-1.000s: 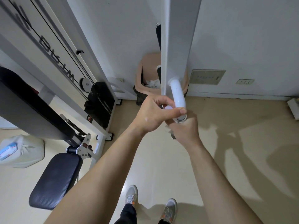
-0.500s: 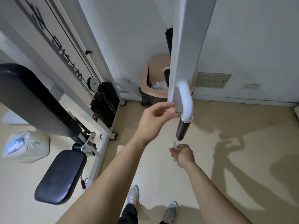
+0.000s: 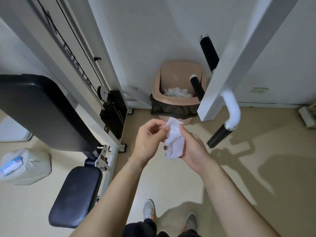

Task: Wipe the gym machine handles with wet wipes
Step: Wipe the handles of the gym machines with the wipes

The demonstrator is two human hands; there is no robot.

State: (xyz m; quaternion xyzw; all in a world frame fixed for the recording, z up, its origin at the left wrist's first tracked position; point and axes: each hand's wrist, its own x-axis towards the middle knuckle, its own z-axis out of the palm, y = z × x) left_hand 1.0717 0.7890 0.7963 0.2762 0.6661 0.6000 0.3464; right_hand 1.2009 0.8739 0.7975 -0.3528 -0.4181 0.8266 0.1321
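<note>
A: Room around the fingers?
B: Bare beige floor (image 3: 239, 168) beyond them.
A: Counts?
B: Three black foam handles (image 3: 219, 135); one crumpled white wet wipe (image 3: 174, 142), pinched by left hand (image 3: 148, 142), cupped in right hand (image 3: 193, 151).

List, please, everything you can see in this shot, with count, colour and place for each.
wet wipe: one, white, crumpled between both hands
handles: three black grips on white bars, right
bin: one, tan with dark liner, against the wall, white wipes inside
backrest pad: one, black, left
seat pad: one, black, lower left
weight stack: one, black, in the white frame
jug: one, translucent, far left on the floor
wall outlet: one, right wall
shoes: two, grey, bottom
left hand: pinching the wipe
right hand: holding the wipe
</note>
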